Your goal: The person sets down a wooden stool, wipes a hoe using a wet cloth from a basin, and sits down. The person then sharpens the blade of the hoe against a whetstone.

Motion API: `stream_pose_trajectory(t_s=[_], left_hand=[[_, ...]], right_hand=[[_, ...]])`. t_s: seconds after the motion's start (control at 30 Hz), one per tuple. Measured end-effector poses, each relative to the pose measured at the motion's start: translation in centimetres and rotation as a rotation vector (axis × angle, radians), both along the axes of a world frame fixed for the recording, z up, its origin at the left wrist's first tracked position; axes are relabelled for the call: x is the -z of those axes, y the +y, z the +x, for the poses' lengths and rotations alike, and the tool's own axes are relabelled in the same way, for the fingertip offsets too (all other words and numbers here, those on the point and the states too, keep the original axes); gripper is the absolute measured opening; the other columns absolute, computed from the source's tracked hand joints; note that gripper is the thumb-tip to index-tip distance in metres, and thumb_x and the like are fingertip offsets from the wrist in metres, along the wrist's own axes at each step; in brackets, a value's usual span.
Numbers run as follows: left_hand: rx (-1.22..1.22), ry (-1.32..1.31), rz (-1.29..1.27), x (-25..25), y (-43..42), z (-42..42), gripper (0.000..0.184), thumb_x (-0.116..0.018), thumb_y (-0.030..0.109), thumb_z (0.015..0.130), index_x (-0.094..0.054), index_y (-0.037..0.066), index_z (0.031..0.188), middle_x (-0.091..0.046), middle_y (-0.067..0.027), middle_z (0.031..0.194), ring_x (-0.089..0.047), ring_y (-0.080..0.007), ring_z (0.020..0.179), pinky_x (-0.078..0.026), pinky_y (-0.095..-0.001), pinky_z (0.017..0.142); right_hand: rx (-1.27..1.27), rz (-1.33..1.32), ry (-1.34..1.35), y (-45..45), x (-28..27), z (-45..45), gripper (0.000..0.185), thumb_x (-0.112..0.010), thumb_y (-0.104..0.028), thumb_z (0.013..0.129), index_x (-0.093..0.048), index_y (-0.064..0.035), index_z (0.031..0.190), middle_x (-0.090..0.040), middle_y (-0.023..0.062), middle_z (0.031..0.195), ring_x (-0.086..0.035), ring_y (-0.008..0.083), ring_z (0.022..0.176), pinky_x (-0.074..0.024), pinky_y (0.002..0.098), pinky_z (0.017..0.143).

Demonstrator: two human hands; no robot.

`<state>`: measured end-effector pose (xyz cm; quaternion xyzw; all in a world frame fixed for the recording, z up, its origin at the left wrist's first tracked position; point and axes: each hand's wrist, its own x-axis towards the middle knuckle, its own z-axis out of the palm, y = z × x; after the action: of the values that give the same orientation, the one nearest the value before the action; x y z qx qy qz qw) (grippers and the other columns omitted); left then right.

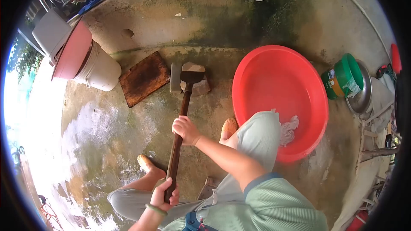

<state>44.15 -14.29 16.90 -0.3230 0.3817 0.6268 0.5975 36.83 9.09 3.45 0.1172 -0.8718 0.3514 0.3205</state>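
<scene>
Across wet, stained concrete flooring (107, 143), things stand in a loose ring around the person (282, 207), whose knees are bent and spread apart, which seems to leave a channel for a long tool to lie between the legs. The big red basin (274, 81) sits just beside the right knee, off to one side of that channel, so it is likely within reach without crossing the tool's path. To the upper left, a pink basin (77, 51) leans against a white bucket (100, 68), apparently propped there to save floor space. Near them a dark wooden board (145, 79) lies flat, close to the stone blocks.

Between the legs runs the long-handled hammer (174, 158), its shaft slanting forward and its dark head over the stone blocks (201, 87); whether it touches them I cannot tell. The blocks probably serve as a firm base. Far right, a green bucket (342, 77) stands by a steel bowl (364, 90). A pale crumpled cloth (290, 130) lies inside the red basin, kept off the dirty ground.

The right hand (186, 130) wraps its fingers around the middle of the shaft; the left hand (165, 193), below a green bangle (156, 209), clasps the butt end. That wide spacing likely steadies the heavy end.
</scene>
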Motion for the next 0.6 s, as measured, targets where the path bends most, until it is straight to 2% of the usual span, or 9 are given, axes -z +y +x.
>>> stream_pose_trajectory(t_s=[0.07,0.17,0.27,0.33,0.43,0.5,0.6], left_hand=[[-0.009,0.014,0.081,1.7,2.9,-1.9,0.031,-0.048,0.038,0.088,-0.049,0.007,0.089,-0.045,-0.0035,0.060,-0.037,-0.0119,0.044,-0.029,-0.0237,0.040],[-0.053,0.010,0.086,0.4,3.4,-1.9,0.031,-0.048,0.037,0.088,-0.048,0.006,0.089,-0.045,-0.0038,0.061,-0.037,-0.0125,0.043,-0.029,-0.0236,0.040],[-0.028,-0.069,0.042,-1.8,-0.8,1.3,0.032,-0.049,0.038,0.088,-0.048,0.006,0.089,-0.045,-0.0039,0.060,-0.037,-0.0135,0.043,-0.028,-0.0242,0.040],[0.056,-0.017,-0.042,-2.7,-1.0,3.3,0.032,-0.049,0.039,0.087,-0.048,0.007,0.088,-0.044,-0.0038,0.058,-0.037,-0.0145,0.043,-0.028,-0.0252,0.039],[0.050,0.055,0.007,0.2,2.3,1.0,0.032,-0.051,0.038,0.087,-0.048,0.007,0.086,-0.045,-0.0027,0.058,-0.038,-0.0120,0.043,-0.029,-0.0248,0.039],[0.051,0.091,0.046,1.8,5.0,-1.0,0.033,-0.051,0.040,0.087,-0.049,0.007,0.088,-0.046,-0.0015,0.061,-0.038,-0.0109,0.045,-0.030,-0.0239,0.039],[-0.002,0.072,0.082,0.2,5.0,-0.9,0.031,-0.051,0.039,0.087,-0.048,0.008,0.086,-0.045,-0.0016,0.059,-0.038,-0.0107,0.045,-0.029,-0.0236,0.039]], right_hand=[[-0.010,0.056,-0.003,2.9,1.2,-2.5,0.016,-0.059,-0.017,0.065,-0.046,-0.0114,0.072,-0.051,0.0059,0.077,-0.053,0.0240,0.087,-0.0365,0.0400,0.089],[-0.020,0.065,-0.055,3.4,-0.2,-2.3,0.016,-0.059,-0.016,0.065,-0.047,-0.0114,0.073,-0.050,0.0052,0.077,-0.053,0.0237,0.088,-0.0360,0.0396,0.090],[-0.053,-0.038,-0.054,-1.1,-1.0,1.6,0.016,-0.059,-0.017,0.066,-0.047,-0.0116,0.074,-0.051,0.0049,0.079,-0.053,0.0233,0.089,-0.0353,0.0396,0.091],[-0.031,-0.061,-0.027,-1.5,-0.8,2.3,0.016,-0.059,-0.017,0.066,-0.047,-0.0118,0.075,-0.051,0.0049,0.079,-0.053,0.0231,0.090,-0.0350,0.0396,0.092],[-0.025,-0.005,-0.023,1.4,0.6,0.5,0.016,-0.059,-0.019,0.068,-0.046,-0.0118,0.075,-0.052,0.0060,0.081,-0.052,0.0255,0.091,-0.0350,0.0407,0.092],[0.005,0.031,-0.017,4.2,0.9,-1.7,0.021,-0.061,-0.015,0.064,-0.044,-0.0115,0.075,-0.051,0.0058,0.081,-0.052,0.0265,0.090,-0.0360,0.0412,0.091],[0.017,0.033,-0.021,4.0,-0.5,-1.1,0.024,-0.063,-0.013,0.062,-0.043,-0.0118,0.076,-0.051,0.0052,0.081,-0.052,0.0252,0.090,-0.0367,0.0405,0.090]])
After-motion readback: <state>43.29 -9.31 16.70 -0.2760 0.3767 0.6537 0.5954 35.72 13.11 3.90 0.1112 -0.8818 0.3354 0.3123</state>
